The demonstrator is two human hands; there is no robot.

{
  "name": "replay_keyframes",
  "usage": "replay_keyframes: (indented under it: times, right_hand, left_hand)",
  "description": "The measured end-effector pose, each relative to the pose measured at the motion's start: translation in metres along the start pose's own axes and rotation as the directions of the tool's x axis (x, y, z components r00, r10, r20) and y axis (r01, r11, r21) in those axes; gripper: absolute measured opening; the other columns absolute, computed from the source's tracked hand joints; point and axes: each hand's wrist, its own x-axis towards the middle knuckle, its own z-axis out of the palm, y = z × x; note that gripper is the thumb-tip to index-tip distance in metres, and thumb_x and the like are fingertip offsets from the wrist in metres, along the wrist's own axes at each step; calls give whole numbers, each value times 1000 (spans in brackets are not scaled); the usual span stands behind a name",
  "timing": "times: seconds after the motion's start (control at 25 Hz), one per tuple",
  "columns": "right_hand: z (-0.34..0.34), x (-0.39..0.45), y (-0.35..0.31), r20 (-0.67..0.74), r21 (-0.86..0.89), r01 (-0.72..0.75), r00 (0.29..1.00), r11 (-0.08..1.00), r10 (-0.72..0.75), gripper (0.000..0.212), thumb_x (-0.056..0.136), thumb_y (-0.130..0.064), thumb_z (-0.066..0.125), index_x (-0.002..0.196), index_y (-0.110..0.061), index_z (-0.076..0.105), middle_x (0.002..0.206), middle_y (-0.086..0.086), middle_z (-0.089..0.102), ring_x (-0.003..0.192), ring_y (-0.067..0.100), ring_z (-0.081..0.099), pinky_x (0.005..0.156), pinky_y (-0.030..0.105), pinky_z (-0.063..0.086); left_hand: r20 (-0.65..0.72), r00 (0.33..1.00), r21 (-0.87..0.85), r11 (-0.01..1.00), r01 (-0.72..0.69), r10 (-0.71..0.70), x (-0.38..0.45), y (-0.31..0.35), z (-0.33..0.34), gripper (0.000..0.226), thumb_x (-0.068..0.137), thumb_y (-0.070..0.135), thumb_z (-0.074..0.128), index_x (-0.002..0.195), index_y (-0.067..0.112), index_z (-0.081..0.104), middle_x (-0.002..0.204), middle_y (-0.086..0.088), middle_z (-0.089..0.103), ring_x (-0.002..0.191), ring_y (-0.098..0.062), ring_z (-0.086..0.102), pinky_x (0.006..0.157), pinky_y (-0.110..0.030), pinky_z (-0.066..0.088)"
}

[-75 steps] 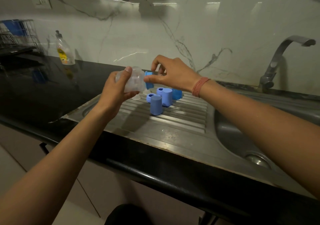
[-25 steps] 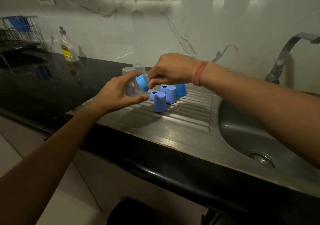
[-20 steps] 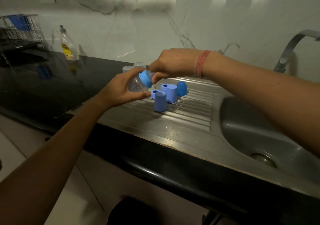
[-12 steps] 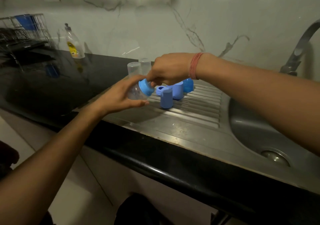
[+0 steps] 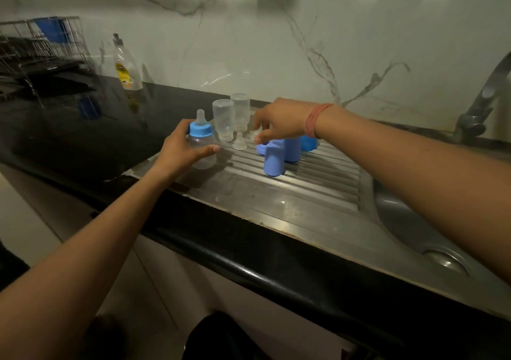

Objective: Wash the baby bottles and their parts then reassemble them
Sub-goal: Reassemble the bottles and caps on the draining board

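At centre left of the frame, the assembled bottle (image 5: 201, 149), tilted in mid-air half a second ago, is now stood upright on the drainboard (image 5: 290, 193), gripped by the left hand (image 5: 181, 149). Further back, the right hand (image 5: 279, 123), released from its collar, is lowered with loosely curled fingers (image 5: 258, 138) towards the loose teats (image 5: 239, 141); a second assembly is judged next.

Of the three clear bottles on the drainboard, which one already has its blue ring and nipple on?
The bottle held by the left hand. The two bottles behind it stand upside down, bare.
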Motion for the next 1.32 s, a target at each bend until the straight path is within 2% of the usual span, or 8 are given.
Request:
replay_keyframes:
  times: [0.28, 0.6, 0.76, 0.88, 0.96, 1.04, 1.2, 1.32]
  right_hand:
    - [21, -7, 4, 96, -26, -41, 994, 999, 44, 55, 85, -41, 69, 131, -19, 51, 128, 5, 59, 113, 25, 54, 91, 34, 44]
    - [39, -10, 10, -16, -49, -36, 999, 998, 35, 48, 80, -29, 75, 124, -21, 57, 120, 7, 61, 106, 27, 54, 78, 31, 41]
    - [31, -13, 10, -42, 24, -72, 996, 997, 73, 53, 82, -45, 69, 128, -22, 55, 122, 4, 61, 109, 24, 56, 82, 32, 46]
    - [11, 0, 12, -71, 91, -113, 990, 989, 119, 42, 89, -40, 62, 125, -19, 60, 122, 4, 63, 107, 23, 58, 86, 31, 46]
    - [1, 18, 15, -5, 65, -147, 989, 987, 147, 34, 90, -30, 64, 121, -16, 64, 120, 5, 65, 106, 23, 60, 87, 31, 47]
    - [0, 38, 18, 85, 25, -175, 981, 984, 172, 31, 87, -26, 67, 116, -15, 67, 114, 6, 67, 101, 24, 63, 89, 34, 51]
    - [14, 67, 18, 224, -54, -185, 955, 981, 193, 37, 82, -28, 73, 116, -16, 66, 102, 5, 67, 91, 22, 62, 85, 34, 53]
    - [32, 83, 21, 256, -125, -173, 946, 977, 200, 43, 80, -30, 75, 119, -14, 65, 116, 8, 65, 103, 26, 62, 86, 34, 51]
  left_hand:
    - [-8, 996, -113, 990, 82, -83, 12, -4, -1, 70, 82, 24, 79, 140, 14, 40, 137, -9, 52, 120, -21, 54, 102, -37, 45]
    - [2, 991, -122, 984, 133, -134, 26, -15, -4, 77, 81, 26, 79, 144, 17, 36, 143, -9, 48, 128, -25, 50, 106, -41, 44]
    - [-280, 958, -123, 992, 22, -56, 23, -2, -11, 66, 90, 43, 68, 145, 20, 40, 146, -5, 45, 131, -18, 44, 108, -33, 38]
    - [-459, 867, 107, 980, -166, 196, 32, 29, -22, 44, 95, 35, 62, 133, 18, 50, 132, -3, 53, 123, -14, 48, 105, -28, 40]
    - [-363, 853, 270, 919, -289, 375, 46, 55, -20, 28, 95, 26, 61, 121, 19, 58, 119, -1, 60, 110, -14, 56, 95, -28, 47]
    - [-134, 893, 430, 837, -339, 430, 62, 76, -3, 19, 94, 22, 60, 113, 19, 63, 109, -1, 65, 99, -20, 61, 86, -36, 52]
    - [219, 964, 718, 644, -264, 152, 74, 90, 46, 31, 95, 10, 58, 125, 12, 60, 125, -14, 60, 111, -32, 61, 93, -42, 52]
    - [281, 960, 792, 564, -234, 2, 70, 74, 71, 28, 95, 0, 55, 122, 3, 61, 126, -18, 60, 114, -33, 61, 92, -39, 51]
